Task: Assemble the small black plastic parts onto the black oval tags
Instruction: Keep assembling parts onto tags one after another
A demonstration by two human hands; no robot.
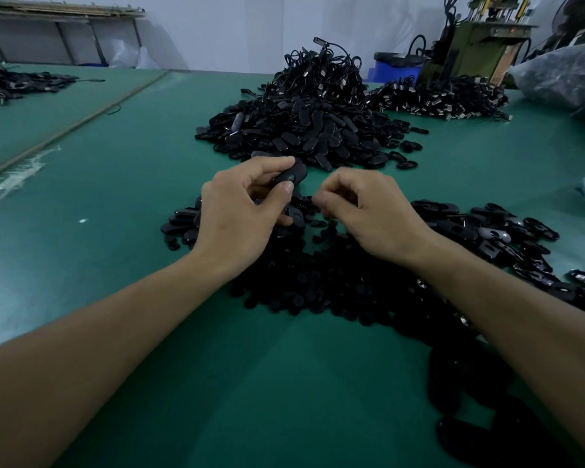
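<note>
- Two bare hands sit at the middle of the frame, and one black oval tag (293,173) is held up between them, just above the desk (115,197).
- The left hand (244,211) has its grip closed on that tag, with the thumb under it and the forefinger over it. The tag is flat, matte, round-ended and has a small hole near the thumb.
- The right hand (368,214) is curled, its fingertips (321,201) drawn together just beside the tag. I cannot tell whether that grip holds anything (a small part would be hidden there).
- One dark heap of small round parts (318,285) spreads under both wrists, far too many to count.
- Three heaps of oval tags show: a tall one (301,136) in the upper middle, a glossier one (504,238) at mid right, and a small cluster (183,224) left of the left hand.
- Two masses of corded pieces are in view, one (318,72) stacked on the tall heap and one (446,99) to its right.
- One more black pile (14,82) lies at the upper left.
- One blue bin (392,70) and one clear plastic bag (561,72) stand at the upper right.
</note>
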